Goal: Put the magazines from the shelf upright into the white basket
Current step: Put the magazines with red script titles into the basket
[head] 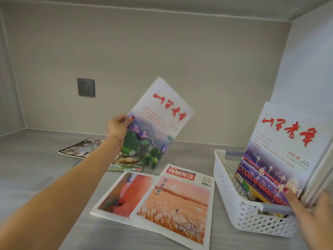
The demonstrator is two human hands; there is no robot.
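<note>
**Magazine lifted over the shelf, basket half filled**

Head view: The shelf [45, 177] is a pale grey, wood-grained board inside a recess with plain grey walls; a dark wall socket [86, 87] sits on the back wall at the left.

The left hand [119, 126] pinches a lotus-cover magazine [156, 123] by its left edge, thumb on the front, and holds it tilted in the air above the shelf. The right hand [313, 210] grips the near lower corner of a night-street magazine [281, 156], which stands upright in the white basket [232, 193] at the right, leaning against the side wall, with more magazines behind it.

Flat on the shelf between the arms lie an orange-field magazine [176, 206], overlapping a red-cover magazine [122, 192] on its left and a red-banner magazine [182, 173] behind it. Further back, partly hidden by the left forearm and the lifted cover, lie a dark illustrated magazine [79, 147] and a green-toned magazine [126, 164].
</note>
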